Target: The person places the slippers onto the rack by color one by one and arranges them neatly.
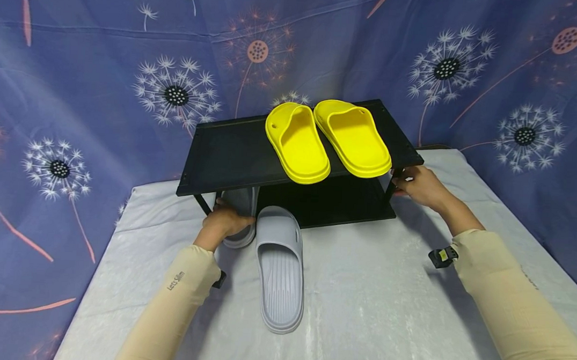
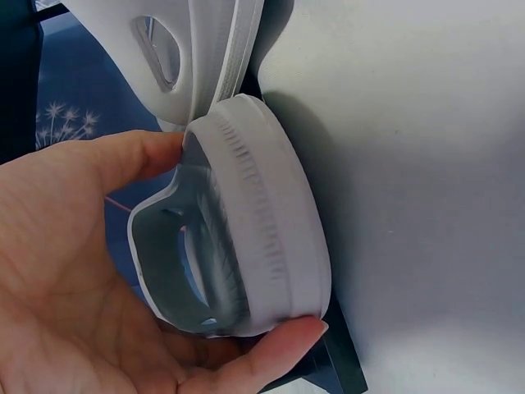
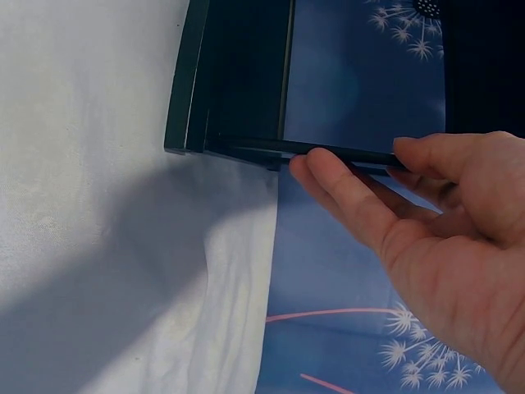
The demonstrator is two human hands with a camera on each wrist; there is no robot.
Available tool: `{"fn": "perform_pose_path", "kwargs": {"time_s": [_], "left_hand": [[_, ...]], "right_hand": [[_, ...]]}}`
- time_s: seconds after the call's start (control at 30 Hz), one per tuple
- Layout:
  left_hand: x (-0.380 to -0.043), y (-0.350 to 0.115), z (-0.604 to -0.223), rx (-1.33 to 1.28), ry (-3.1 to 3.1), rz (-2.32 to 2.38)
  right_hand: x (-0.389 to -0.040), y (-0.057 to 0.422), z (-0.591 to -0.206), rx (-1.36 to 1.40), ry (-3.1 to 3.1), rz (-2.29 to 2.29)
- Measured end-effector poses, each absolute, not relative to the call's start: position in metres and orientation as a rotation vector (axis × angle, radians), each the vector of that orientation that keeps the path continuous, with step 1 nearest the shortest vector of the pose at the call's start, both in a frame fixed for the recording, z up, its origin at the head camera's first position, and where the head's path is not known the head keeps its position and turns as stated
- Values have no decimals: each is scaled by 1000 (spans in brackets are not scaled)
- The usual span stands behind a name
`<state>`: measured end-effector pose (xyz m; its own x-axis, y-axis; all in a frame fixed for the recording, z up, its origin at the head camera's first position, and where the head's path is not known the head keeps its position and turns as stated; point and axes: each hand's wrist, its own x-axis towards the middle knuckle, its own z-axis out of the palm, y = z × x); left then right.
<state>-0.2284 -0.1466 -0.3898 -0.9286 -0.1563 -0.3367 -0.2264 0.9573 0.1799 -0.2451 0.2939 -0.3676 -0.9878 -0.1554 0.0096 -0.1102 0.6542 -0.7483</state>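
My left hand [image 1: 225, 221] grips the heel end of a grey slipper [image 1: 241, 200], its thumb and fingers on opposite sides in the left wrist view. That slipper points toe-first into the lower level of a black two-tier shoe rack [image 1: 229, 145], at the left end. Beside it a second grey slipper [image 1: 280, 287] lies on the cloth with its toe toward the rack. My right hand [image 1: 425, 187] pinches a thin black post [image 3: 353, 154] at the rack's right end. On the top shelf sit two yellow slippers [image 1: 303, 148], side by side toward the right.
A pale cloth [image 1: 360, 301] covers the table under the rack. Behind it hangs a blue curtain [image 1: 323, 42] printed with dandelions. The top shelf overhangs the held slipper's toe, and a front post [image 1: 202, 204] stands just left of it.
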Motion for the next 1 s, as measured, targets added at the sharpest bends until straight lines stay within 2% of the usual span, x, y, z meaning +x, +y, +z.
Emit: {"fn": "perform_pose_path", "kwargs": {"time_s": [1.0], "left_hand": [[-221,-145,-381,-302,2832,277]], "right_hand": [[-245,293,-366,-215,2789,-1275]]}}
